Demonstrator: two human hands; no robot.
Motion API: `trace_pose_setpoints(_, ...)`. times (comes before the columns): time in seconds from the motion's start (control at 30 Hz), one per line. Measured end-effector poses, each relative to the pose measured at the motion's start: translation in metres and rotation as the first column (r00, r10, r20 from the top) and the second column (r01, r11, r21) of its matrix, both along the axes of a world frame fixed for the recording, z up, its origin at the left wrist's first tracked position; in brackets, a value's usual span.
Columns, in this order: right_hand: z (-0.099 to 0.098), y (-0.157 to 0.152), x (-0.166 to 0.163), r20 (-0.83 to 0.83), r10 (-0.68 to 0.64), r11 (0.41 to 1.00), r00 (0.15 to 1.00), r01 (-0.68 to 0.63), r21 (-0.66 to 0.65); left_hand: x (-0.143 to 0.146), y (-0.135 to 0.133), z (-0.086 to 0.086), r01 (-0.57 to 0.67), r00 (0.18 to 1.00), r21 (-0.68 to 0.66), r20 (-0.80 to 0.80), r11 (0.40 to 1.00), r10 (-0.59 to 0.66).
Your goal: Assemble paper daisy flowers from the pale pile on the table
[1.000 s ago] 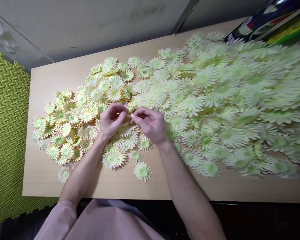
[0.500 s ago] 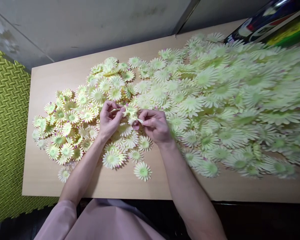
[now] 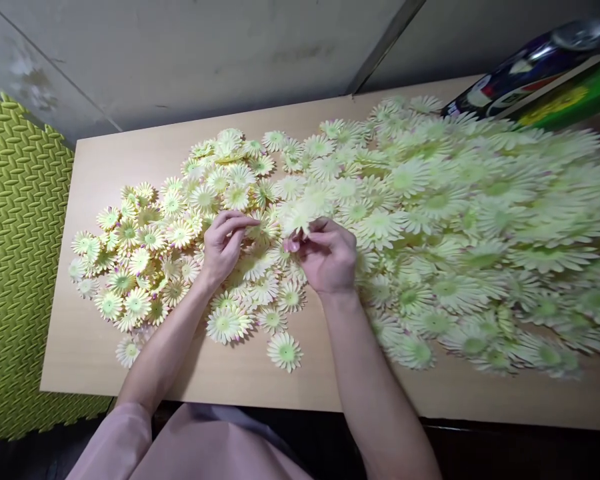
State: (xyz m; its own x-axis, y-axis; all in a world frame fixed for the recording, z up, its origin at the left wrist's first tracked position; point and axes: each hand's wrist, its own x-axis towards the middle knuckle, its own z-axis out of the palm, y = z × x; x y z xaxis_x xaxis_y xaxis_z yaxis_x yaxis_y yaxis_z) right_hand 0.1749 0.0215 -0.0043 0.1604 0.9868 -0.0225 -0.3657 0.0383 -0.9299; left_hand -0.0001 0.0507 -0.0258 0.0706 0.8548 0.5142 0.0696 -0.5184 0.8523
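Pale yellow-green daisy-shaped flower pieces point(image 3: 400, 200) lie heaped over a light wooden table point(image 3: 105, 160). My right hand point(image 3: 327, 257) is closed in a pinch on one flower piece point(image 3: 300, 217), lifted just above the heap near the table's middle. My left hand point(image 3: 223, 245) hovers a short way to the left of it, fingers curled and pinched together near the heap; what they hold, if anything, is too small to make out. Smaller flowers with darker centres point(image 3: 145, 247) are spread under and left of my left hand.
A dark blue printed bottle or can point(image 3: 525, 67) and a green box point(image 3: 570, 93) lie at the table's far right corner. A green woven foam mat point(image 3: 15, 267) covers the floor to the left. A grey wall runs behind the table. Single flowers point(image 3: 285, 350) lie near the front edge.
My hands have drawn apart: the right one moved right and up with a flower piece pinched in it, and the left stayed by the smaller flowers. The view shifted slightly downward.
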Motion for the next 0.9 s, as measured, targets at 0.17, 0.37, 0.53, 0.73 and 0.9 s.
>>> trace_pose_setpoints(0.17, -0.01, -0.006, -0.009, 0.152, 0.119, 0.988, 0.981, -0.132, 0.075, 0.003, 0.004, -0.009, 0.134, 0.987, 0.142, -0.104, 0.981, -0.12)
trace_pose_setpoints(0.37, -0.008, -0.007, -0.009, 0.198, 0.137, 0.984, 0.97, -0.156, 0.083, 0.005, 0.006, -0.014, 0.186, 0.976, 0.229, -0.158, 0.956, -0.152)
trace_pose_setpoints(0.53, 0.0, -0.01, -0.012, 0.313, 0.092, 0.985, 0.945, -0.133, 0.111, 0.004, 0.005, -0.011, 0.18, 0.976, 0.252, -0.164, 0.951, -0.142)
trace_pose_setpoints(0.73, -0.009, -0.006, -0.011, 0.303, -0.135, 0.978, 0.943, 0.078, 0.193, 0.004, 0.002, -0.004, 0.145, 0.974, 0.155, -0.196, 0.977, -0.113)
trace_pose_setpoints(0.9, -0.014, -0.001, -0.008, 0.211, -0.235, 0.967, 0.949, 0.207, 0.149, 0.005, -0.001, -0.002, 0.107, 0.986, 0.009, -0.128, 0.994, -0.105)
